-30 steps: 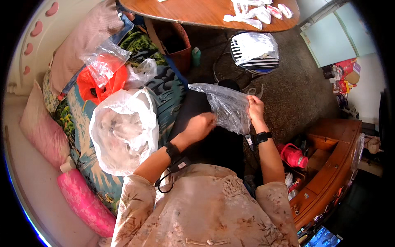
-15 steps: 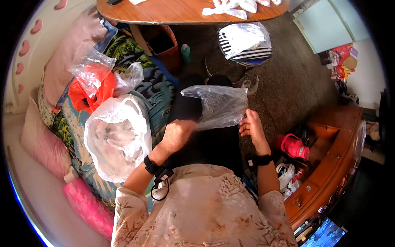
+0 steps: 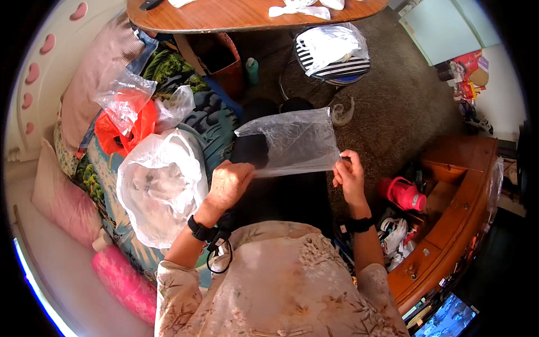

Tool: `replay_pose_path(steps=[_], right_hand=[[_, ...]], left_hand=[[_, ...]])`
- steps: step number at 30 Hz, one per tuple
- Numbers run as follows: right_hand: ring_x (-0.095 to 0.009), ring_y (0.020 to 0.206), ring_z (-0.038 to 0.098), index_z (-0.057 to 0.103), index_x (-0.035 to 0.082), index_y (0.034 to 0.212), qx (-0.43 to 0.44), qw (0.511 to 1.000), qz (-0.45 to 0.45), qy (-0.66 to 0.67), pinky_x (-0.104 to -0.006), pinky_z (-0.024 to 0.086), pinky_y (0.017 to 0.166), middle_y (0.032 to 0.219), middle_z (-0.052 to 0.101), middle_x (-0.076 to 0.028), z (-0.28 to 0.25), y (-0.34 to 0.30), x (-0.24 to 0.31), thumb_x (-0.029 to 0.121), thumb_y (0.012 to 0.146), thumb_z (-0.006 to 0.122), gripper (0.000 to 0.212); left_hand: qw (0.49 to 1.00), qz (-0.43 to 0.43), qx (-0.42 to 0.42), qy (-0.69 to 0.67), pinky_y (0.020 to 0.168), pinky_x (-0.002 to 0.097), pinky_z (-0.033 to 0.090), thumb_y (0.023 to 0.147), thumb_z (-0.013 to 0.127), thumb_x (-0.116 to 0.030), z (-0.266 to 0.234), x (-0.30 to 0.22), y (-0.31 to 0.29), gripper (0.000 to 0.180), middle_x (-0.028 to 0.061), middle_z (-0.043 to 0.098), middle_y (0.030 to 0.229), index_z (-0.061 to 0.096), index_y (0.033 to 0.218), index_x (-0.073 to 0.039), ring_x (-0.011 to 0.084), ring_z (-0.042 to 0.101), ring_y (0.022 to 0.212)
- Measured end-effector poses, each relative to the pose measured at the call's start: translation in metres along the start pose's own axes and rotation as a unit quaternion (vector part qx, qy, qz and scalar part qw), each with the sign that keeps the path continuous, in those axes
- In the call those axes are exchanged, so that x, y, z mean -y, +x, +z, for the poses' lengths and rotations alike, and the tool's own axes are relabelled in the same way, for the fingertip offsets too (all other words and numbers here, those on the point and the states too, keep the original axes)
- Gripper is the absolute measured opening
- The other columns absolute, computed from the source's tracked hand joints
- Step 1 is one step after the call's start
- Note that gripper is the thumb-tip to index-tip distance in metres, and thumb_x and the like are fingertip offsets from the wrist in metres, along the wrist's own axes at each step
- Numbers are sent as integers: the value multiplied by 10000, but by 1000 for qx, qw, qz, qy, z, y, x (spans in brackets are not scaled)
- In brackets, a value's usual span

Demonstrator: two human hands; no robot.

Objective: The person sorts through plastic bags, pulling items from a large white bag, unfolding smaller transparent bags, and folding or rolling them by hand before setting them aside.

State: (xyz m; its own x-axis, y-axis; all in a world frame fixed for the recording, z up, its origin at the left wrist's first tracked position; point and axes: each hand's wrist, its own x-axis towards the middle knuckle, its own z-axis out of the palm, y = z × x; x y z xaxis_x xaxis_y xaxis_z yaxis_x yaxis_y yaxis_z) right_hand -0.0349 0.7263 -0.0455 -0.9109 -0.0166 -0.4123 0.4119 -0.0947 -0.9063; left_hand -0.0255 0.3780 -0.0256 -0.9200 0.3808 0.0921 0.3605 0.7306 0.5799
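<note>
A clear plastic bag (image 3: 297, 140) is stretched flat above my dark-trousered lap. My left hand (image 3: 230, 182) is closed on its lower left corner. The lower right corner is pinched between the thumb and fingers of my right hand (image 3: 349, 175). The bag's far edge stands free, pointing away from me. To the left of my left hand lies an open white plastic bag (image 3: 160, 194) with crumpled clear plastic inside. Just beyond it are a red plastic bag (image 3: 126, 123) and crumpled clear bags (image 3: 175, 106).
A wooden table (image 3: 247, 19) with white knotted bags is at the far side. A striped stool (image 3: 331, 68) carries white plastic. A bin (image 3: 224, 67) and green bottle (image 3: 252, 71) stand under the table. To the right are a wooden cabinet (image 3: 449, 236) and pink bottle (image 3: 407, 195).
The clear bag has been pulled wider and flatter between my hands. My left hand has moved a little left, and my right hand has closed on the bag's right corner.
</note>
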Motion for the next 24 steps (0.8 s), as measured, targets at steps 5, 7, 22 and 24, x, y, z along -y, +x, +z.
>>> replay_pose_path(steps=[5,7,22,24], right_hand=[[-115,564,520,414,50,1237,24,999,45,1,-303,505,531,757,595,-80,-23,-7,-55,72,992,548,281],[-149,631,604,404,31,1300,56,993,100,-22,-314,527,574,831,651,-110,-34,-8,-50,120,982,596,382],[-135,712,583,338,67,1385,-112,985,-26,-131,-306,485,619,866,621,-79,5,36,-28,211,958,673,561],[-128,690,575,339,75,1381,-128,984,-54,-107,-292,478,605,853,617,-75,14,34,-23,163,956,666,543]], left_hand=[[962,-188,113,-163,705,350,518,838,739,-117,-13,-8,-2,154,121,675,841,693,967,-44,285,661,757],[963,-172,72,-194,759,367,528,842,740,-150,-13,-5,-3,202,151,677,903,686,987,-20,305,672,813],[887,-229,189,-354,766,340,524,883,715,-276,77,-4,102,477,187,694,1005,604,1187,74,258,679,893],[834,-187,141,-499,729,319,522,874,723,-238,92,1,101,424,154,692,961,619,1154,62,231,673,843]])
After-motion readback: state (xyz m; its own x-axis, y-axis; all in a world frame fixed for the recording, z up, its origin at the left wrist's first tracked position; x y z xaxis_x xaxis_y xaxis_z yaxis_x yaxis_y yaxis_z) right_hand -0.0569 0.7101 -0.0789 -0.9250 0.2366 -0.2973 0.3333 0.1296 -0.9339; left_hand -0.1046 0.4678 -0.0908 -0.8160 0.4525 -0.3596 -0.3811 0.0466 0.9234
